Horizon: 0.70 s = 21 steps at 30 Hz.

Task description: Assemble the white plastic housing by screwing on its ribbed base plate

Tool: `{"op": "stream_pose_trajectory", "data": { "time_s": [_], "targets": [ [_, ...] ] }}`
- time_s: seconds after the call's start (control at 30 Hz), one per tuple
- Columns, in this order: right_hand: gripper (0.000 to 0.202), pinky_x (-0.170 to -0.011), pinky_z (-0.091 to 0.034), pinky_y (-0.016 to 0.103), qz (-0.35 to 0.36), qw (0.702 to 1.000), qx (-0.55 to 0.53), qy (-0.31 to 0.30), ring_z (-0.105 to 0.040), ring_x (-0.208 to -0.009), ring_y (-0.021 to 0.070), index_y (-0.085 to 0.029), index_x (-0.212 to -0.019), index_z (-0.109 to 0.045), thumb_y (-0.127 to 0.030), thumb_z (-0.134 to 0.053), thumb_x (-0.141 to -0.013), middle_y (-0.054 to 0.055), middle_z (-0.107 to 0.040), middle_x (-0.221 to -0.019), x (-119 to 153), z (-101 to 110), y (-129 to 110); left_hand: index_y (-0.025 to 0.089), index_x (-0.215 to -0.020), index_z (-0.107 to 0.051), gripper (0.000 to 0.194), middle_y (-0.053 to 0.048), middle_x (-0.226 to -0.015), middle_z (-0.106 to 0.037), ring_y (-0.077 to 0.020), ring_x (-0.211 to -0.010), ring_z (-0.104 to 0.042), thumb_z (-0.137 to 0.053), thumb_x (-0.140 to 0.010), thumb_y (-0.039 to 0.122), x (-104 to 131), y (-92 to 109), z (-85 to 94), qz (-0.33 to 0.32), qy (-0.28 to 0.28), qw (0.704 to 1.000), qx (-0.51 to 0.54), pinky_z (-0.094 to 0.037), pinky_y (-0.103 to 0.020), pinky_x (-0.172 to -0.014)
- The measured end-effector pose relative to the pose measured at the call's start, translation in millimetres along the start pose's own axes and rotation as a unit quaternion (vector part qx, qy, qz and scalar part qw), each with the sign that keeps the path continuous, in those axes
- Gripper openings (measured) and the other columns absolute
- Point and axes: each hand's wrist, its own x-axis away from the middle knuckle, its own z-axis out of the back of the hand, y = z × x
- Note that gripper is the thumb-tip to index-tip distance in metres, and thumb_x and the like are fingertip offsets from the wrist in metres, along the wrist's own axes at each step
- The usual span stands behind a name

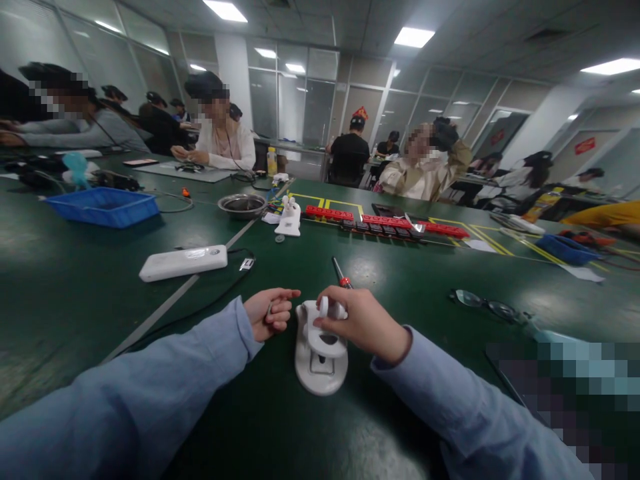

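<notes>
A white plastic stand [321, 373] with an oval base rests on the green table in front of me. My right hand [367, 320] is closed on the stand's upper part, thumb and fingers around a small round white piece. Just left of the stand, my left hand [273, 313] is half curled, its index finger pointing toward the stand. Something tiny and greyish shows at its curled fingers, too small to name. Beyond my right hand lies a screwdriver [342, 272] with a red and dark handle, partly hidden by that hand.
A white power bank-like block [183, 263] and a dark cable lie left. Farther back are a blue tray [103, 208], a metal bowl [243, 205], a white rabbit-eared piece [289, 219] and red bin strips [395, 223]. Glasses [484, 304] lie right. Several people sit around.
</notes>
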Motion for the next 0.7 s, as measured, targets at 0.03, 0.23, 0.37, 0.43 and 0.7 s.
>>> {"op": "stream_pose_trajectory", "data": {
  "time_s": [0.03,0.23,0.37,0.43,0.7],
  "targets": [
    [0.017,-0.053,-0.035,0.021,-0.012,1.000,0.017,-0.003,-0.049,-0.056,0.0092,-0.019,-0.078,-0.057,-0.030,-0.062,-0.066,-0.002,-0.057,-0.066,1.1,1.6,0.0,0.013,-0.079,-0.049,0.018,0.010,-0.033,-0.026,-0.0017,-0.022,-0.021,-0.033,-0.083,0.018,0.0,0.0,0.5,-0.002,-0.002,1.000,0.001,-0.018,-0.012,-0.026],
    [0.046,-0.074,-0.039,0.030,0.069,0.970,-0.232,-0.017,-0.054,-0.085,0.0162,-0.016,-0.096,-0.056,-0.052,-0.034,-0.079,0.007,-0.060,-0.093,-1.9,4.4,6.4,0.013,-0.077,-0.050,0.020,0.010,-0.032,-0.026,-0.0019,-0.022,-0.021,-0.032,-0.083,0.019,0.5,0.3,-1.1,-0.006,-0.007,1.000,-0.002,-0.019,-0.012,-0.025],
    [0.061,-0.063,-0.043,0.027,0.009,0.878,-0.478,0.010,-0.058,-0.067,0.0140,-0.013,-0.068,-0.061,-0.056,-0.020,-0.080,0.008,-0.063,-0.071,-15.9,-19.7,8.2,0.013,-0.075,-0.050,0.020,0.011,-0.032,-0.025,-0.0019,-0.021,-0.021,-0.032,-0.083,0.017,0.9,-1.4,-2.4,-0.011,-0.016,1.000,-0.008,-0.029,-0.013,-0.027],
    [0.059,-0.046,-0.039,0.024,-0.036,0.837,-0.546,-0.002,-0.051,-0.044,0.0109,-0.013,-0.054,-0.056,-0.057,-0.025,-0.078,0.004,-0.057,-0.048,-20.9,-32.5,7.6,0.013,-0.076,-0.051,0.021,0.012,-0.032,-0.025,-0.0012,-0.022,-0.021,-0.031,-0.083,0.016,1.8,-3.2,-3.3,-0.018,-0.015,1.000,-0.005,-0.045,-0.019,-0.040],
    [0.052,-0.039,-0.035,0.020,-0.049,0.816,-0.575,0.040,-0.045,-0.036,0.0087,-0.014,-0.051,-0.051,-0.056,-0.031,-0.076,-0.001,-0.047,-0.037,-20.1,-37.9,4.8,0.012,-0.075,-0.052,0.020,0.012,-0.030,-0.028,-0.0008,-0.022,-0.022,-0.033,-0.081,0.015,4.4,-7.9,-7.8,-0.006,0.008,0.999,-0.040,-0.051,-0.028,-0.061]
  ]
}}
